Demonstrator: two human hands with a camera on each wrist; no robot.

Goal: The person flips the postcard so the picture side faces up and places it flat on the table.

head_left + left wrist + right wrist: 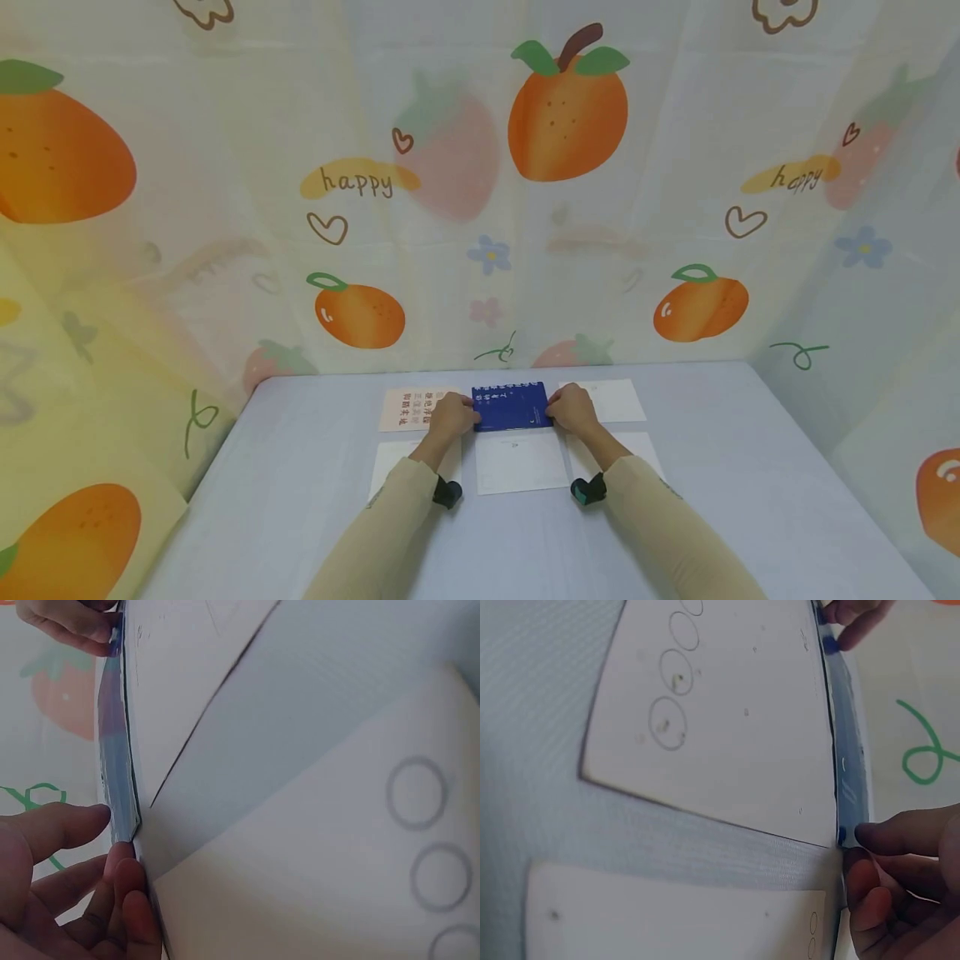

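A dark blue postcard-like card (512,407) with white lettering lies between both hands in the head view. My left hand (452,417) pinches its left edge between thumb and fingers. On the opposite edge, my right hand (576,408) does the same. Both wrist views catch the blue card (118,780) nearly edge-on, thumb on one face and fingertips curled at the other. Left of it is a cream card (399,408) with red and dark characters, partly covered by the left hand. Directly in front lies a white card (521,467), face plain but for small marks.
More white cards lie at the back right (621,400), front left (392,457) and front right (641,450), the front ones partly under the forearms. All rest on a pale cloth-covered table (262,500). A fruit-printed curtain (450,250) rises behind its far edge.
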